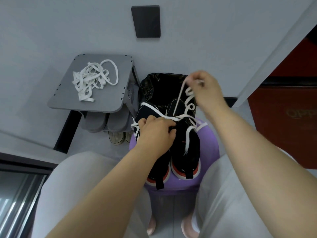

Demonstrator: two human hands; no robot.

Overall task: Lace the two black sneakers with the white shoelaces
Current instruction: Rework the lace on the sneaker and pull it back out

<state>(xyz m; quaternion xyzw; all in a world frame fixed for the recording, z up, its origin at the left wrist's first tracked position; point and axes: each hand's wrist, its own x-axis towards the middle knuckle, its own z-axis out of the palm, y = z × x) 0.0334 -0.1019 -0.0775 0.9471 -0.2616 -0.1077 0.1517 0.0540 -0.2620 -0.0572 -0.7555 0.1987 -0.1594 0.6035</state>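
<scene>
A loose heap of spare flat white shoelaces lies on the small grey bench, whose shelf below holds grey slippers. On the round purple stool stand the two black knit sneakers; the left hand grips the left one, so it should steady the shoe. The black-lined waste bin behind shows no contents, and above it the right hand pinches the working white shoelace, best drawn taut and untwisted.

Two black sneakers, two hands, one threaded white shoelace, one lace heap at ten o'clock, one purple stool.
</scene>
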